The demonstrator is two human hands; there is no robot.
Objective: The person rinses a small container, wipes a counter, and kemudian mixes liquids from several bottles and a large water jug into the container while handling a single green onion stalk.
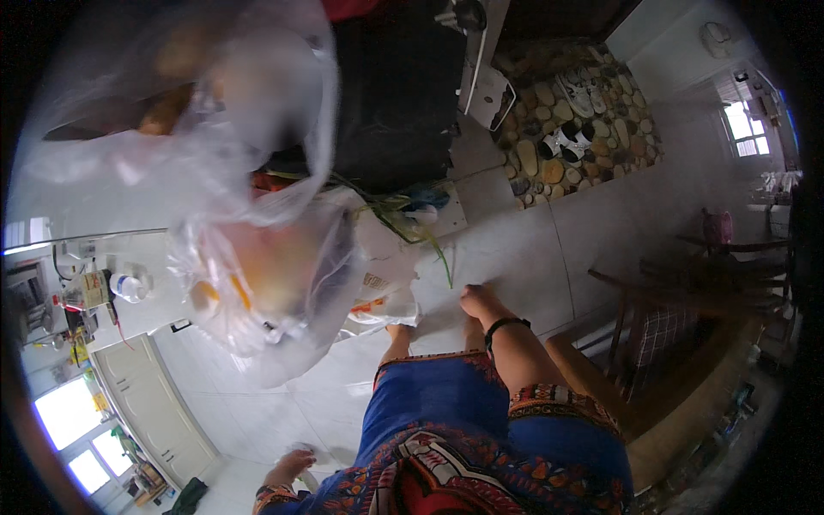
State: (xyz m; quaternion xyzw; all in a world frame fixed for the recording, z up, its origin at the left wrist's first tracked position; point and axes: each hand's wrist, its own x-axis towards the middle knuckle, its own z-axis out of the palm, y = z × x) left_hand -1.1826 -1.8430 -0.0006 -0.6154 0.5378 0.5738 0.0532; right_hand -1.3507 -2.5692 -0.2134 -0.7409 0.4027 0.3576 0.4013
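Note:
My right hand (479, 300), a dark band on its wrist, hangs low in front of my leg with its fingers curled in; nothing shows in it. My left hand (297, 462) is low at the left, its fingers bent, with something pale beside it that is too small to name. Close to the camera, a clear plastic bag (283, 296) bulges with blurred yellow and orange things. Another translucent bag (257, 96) is above it, with brownish things inside. Long green stalks (399, 225) stick out beside a white printed bag (386, 302) near my feet.
A pebble-patterned mat (547, 170) carries two pairs of shoes (573, 141). Dark wooden chairs (663, 302) stand at the right. Pale cabinets (148, 405) line the left, below a cluttered counter. A large black surface (399, 96) fills the top middle.

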